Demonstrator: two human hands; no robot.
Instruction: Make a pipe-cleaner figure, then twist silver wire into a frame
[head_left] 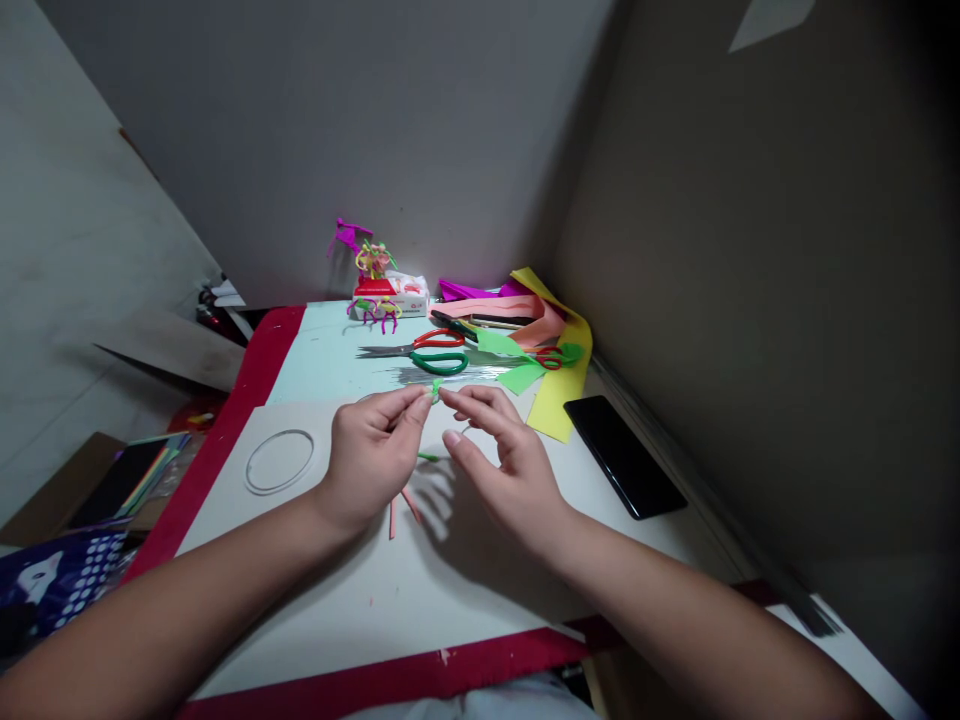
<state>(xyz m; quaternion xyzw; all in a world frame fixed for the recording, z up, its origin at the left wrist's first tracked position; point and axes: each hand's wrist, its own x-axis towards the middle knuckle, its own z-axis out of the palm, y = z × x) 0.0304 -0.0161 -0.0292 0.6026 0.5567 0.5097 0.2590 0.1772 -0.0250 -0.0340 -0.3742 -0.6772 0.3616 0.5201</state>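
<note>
Over the middle of the table, my left hand [379, 450] pinches a small bright green strip [437, 388] between thumb and fingertips. The strip looks like crepe paper; a thin loop just under it may be wire. My right hand [506, 455] has its fingers stretched out and its thumb apart, with the index fingertip close against the green strip. Another green end [428, 457] shows beside my left hand, and narrow pink strips [392, 518] lie on the board beneath. Contact between the right fingertip and the green strip is too small to judge.
Red- and green-handled scissors [427, 352] lie behind my hands. A coil of white wire [279, 462] is at left, a black phone [625, 455] at right. Yellow paper [574, 375] and green paper [521, 375] lie at back right. Small colourful figures [373, 260] stand around a box [409, 298].
</note>
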